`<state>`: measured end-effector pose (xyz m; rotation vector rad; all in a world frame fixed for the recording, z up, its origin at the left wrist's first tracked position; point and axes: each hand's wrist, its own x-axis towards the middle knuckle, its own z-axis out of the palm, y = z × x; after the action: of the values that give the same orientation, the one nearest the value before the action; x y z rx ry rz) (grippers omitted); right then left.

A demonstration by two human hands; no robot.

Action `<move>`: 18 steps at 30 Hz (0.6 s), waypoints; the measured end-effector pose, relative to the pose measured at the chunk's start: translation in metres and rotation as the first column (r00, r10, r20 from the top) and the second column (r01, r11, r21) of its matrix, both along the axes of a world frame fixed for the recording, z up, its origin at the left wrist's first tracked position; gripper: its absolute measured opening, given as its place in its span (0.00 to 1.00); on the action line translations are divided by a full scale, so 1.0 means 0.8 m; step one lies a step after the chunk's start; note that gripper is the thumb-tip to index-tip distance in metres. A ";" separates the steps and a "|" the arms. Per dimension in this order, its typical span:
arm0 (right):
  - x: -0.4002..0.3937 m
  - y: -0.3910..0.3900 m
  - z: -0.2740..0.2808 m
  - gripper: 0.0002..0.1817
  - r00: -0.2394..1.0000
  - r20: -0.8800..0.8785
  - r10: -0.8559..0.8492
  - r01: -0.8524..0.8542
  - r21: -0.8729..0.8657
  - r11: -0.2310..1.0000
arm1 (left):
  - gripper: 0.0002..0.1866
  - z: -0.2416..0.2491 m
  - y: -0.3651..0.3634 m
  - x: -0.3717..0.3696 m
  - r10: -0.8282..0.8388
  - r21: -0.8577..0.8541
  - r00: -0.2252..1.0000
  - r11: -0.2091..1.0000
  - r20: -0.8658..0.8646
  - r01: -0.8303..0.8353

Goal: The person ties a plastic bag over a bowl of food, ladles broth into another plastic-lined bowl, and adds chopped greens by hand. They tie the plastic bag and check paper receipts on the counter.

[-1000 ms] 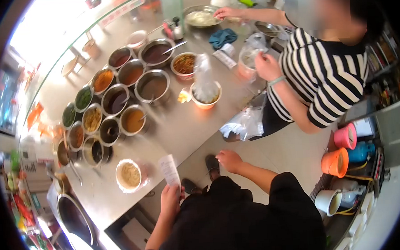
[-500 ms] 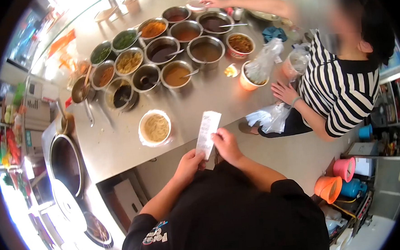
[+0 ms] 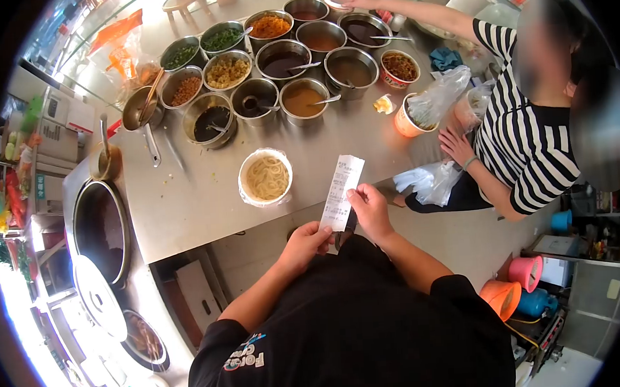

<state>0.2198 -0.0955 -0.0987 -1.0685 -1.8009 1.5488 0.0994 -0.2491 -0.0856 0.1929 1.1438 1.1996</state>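
A printed paper receipt [image 3: 339,192] is held up between both of my hands, over the front edge of the steel table [image 3: 185,228]. My left hand [image 3: 308,244] pinches its lower left corner. On its right edge, the thumb and fingers of my right hand [image 3: 370,210] are closed. Just beyond and to the left stands a white bowl of noodles [image 3: 266,178], with a plastic bag lining or wrapping its rim. Neither hand touches the bowl.
Several steel pots of sauces and toppings, such as a pot of chopped greens [image 3: 222,38], fill the table's back. At right, a person in a striped top [image 3: 524,133] reaches toward a white lid. Near them stands a bagged orange tub [image 3: 413,121]. A large pot [image 3: 102,232] is at left.
The view has shifted, so the table items appear further right and higher. The receipt stays in both hands, its print now sharper. The other person's arm still reaches toward the back.
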 end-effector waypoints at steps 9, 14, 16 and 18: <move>0.016 0.064 -0.052 0.14 0.979 0.202 -0.044 0.001 0.205 0.979 | 0.11 -0.021 -0.014 -0.006 -0.018 -0.080 0.993 0.997 -0.115 0.009; 0.005 0.135 -0.076 0.16 0.899 0.438 -0.023 -0.119 0.295 0.948 | 0.11 -0.043 -0.042 -0.019 0.125 -0.193 0.965 0.966 -0.231 -0.172; -0.003 0.158 -0.091 0.17 0.859 0.512 -0.008 -0.158 0.280 0.947 | 0.11 -0.056 -0.060 -0.024 0.166 -0.242 0.950 0.942 -0.265 -0.232; -0.009 0.176 -0.100 0.17 0.844 0.536 0.007 -0.174 0.263 0.949 | 0.11 -0.063 -0.076 -0.028 0.223 -0.278 0.907 0.902 -0.358 -0.332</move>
<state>0.2130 0.0450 -0.1788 -1.3607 -2.3964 1.0218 0.0772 -0.3102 -0.1363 -0.0442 1.6883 1.2317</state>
